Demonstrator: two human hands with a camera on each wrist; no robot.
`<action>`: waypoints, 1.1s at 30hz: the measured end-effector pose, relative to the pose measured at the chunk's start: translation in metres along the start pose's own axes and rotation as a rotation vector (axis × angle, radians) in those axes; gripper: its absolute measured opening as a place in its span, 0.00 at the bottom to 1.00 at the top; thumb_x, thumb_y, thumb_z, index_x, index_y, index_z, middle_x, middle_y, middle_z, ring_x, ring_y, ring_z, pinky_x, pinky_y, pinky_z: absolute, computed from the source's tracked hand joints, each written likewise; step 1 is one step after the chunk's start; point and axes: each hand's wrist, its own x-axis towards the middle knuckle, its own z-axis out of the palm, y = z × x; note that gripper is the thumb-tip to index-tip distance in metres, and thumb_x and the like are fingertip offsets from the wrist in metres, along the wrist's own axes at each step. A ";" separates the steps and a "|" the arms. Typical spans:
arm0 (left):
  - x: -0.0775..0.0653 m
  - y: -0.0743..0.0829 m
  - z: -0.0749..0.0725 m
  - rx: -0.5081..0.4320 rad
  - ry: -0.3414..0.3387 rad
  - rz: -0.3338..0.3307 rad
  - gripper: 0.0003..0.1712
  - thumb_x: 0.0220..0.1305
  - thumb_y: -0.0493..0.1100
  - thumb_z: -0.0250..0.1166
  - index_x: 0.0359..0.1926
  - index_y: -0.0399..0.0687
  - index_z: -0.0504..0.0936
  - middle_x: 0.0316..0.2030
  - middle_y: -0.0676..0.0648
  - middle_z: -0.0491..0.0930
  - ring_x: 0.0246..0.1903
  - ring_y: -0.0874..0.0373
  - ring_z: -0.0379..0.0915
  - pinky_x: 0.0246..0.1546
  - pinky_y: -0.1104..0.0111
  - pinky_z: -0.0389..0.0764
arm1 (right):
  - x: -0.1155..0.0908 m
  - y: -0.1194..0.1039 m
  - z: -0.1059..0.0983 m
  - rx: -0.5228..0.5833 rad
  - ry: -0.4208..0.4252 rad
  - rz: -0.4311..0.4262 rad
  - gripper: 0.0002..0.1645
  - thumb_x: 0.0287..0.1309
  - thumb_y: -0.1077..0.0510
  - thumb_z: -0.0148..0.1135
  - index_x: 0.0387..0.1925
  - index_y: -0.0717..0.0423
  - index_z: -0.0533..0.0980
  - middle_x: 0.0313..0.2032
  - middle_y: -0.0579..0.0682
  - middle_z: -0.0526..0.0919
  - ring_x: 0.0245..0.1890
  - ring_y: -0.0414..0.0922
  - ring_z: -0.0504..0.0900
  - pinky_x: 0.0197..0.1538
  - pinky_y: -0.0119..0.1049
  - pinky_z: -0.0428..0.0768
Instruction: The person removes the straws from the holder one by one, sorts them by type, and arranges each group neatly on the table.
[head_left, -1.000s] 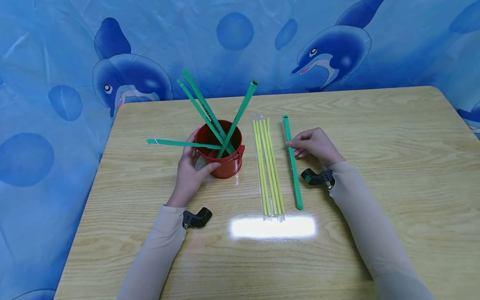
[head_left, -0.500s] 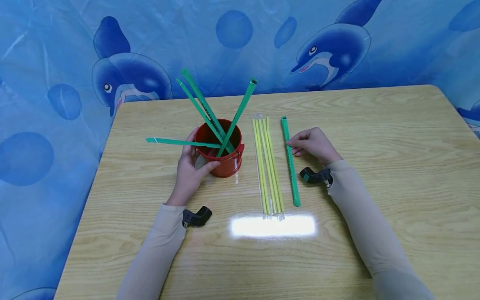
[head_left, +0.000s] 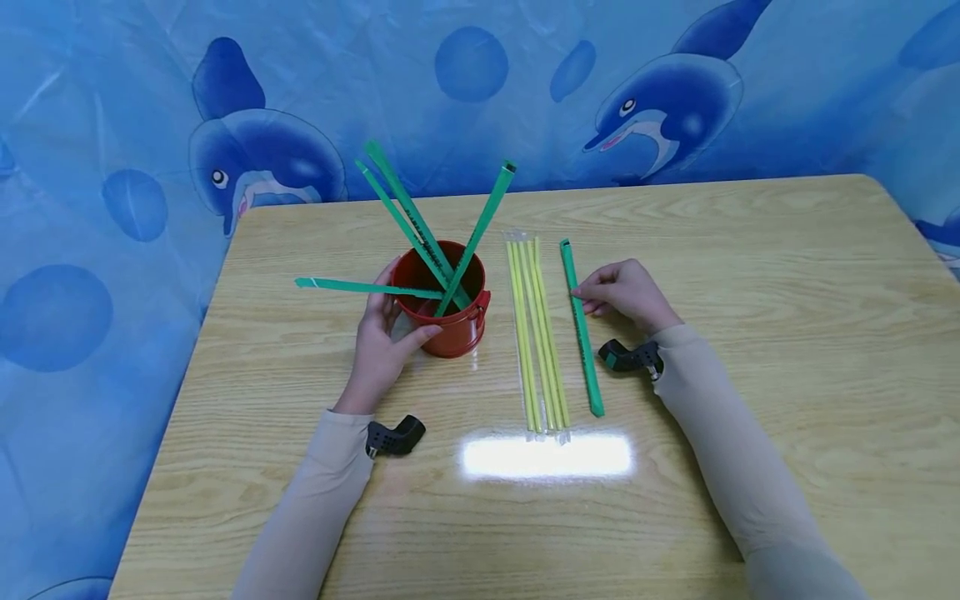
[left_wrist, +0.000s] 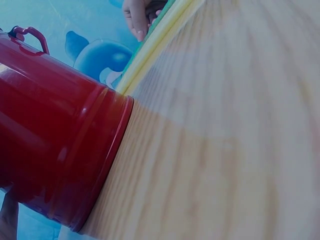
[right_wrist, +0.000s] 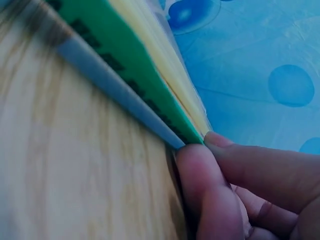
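My left hand (head_left: 380,354) grips a small red metal bucket (head_left: 453,340), fingers round its left side and thumb on the near side. Several green wrapped straws (head_left: 480,225) with black print lean in it, one jutting far left over the hand. In the left wrist view the bucket (left_wrist: 50,130) fills the left side. To the right, my right hand (head_left: 622,293) pinches another green wrapped straw (head_left: 584,358) between thumb and finger. The right wrist view shows that pinch on the green straw (right_wrist: 125,65); the middle and lower end lie along the table.
Several yellow straws (head_left: 542,350) in clear wrappers lie side by side between the bucket and the right hand. Everything is on a wood-grain table (head_left: 750,233). Behind it hangs a blue backdrop (head_left: 405,50) with dolphins. A light reflection shines near the front.
The right hand and the green straw it pinches have shifted very slightly left, toward the yellow straws. My left hand and the bucket stay as they were.
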 end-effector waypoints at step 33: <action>0.003 -0.004 -0.002 0.010 -0.005 0.024 0.47 0.54 0.29 0.68 0.71 0.44 0.54 0.65 0.46 0.63 0.64 0.57 0.60 0.65 0.65 0.60 | 0.000 0.005 -0.006 0.119 -0.025 -0.018 0.15 0.58 0.65 0.63 0.43 0.75 0.77 0.30 0.52 0.85 0.27 0.41 0.84 0.34 0.32 0.83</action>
